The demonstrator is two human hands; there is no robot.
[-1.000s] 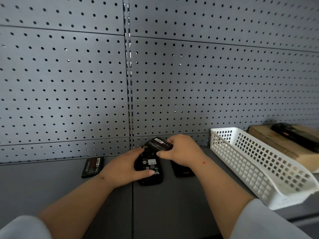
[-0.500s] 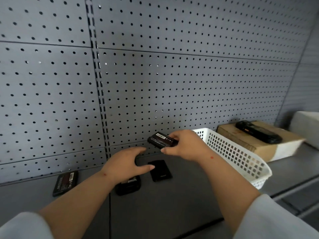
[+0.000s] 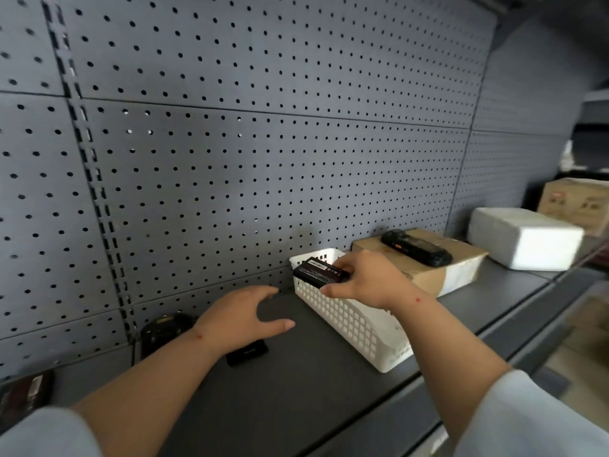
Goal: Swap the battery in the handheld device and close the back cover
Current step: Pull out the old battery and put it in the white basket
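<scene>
Dark grey shelf [image 3: 313, 374] runs under my arms, and nearest me the back cover [image 3: 247, 352] lies loose beside the opened handheld device [image 3: 164, 329], my left hand [image 3: 242, 319] hovering spread and empty above them. Further out, my right hand [image 3: 365, 280] pinches the battery [image 3: 319, 271] over the white basket [image 3: 349, 319], probably to drop the spent cell there. Beyond sit a second handset [image 3: 417, 247] on a cardboard box [image 3: 441, 268], then the pegboard [image 3: 263, 143].

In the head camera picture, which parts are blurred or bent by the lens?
Head view: the pegboard lines bow from wide-angle distortion; the spare battery at the far left edge and the white block at right are smeared; the battery in the right hand stays fairly sharp.
</scene>
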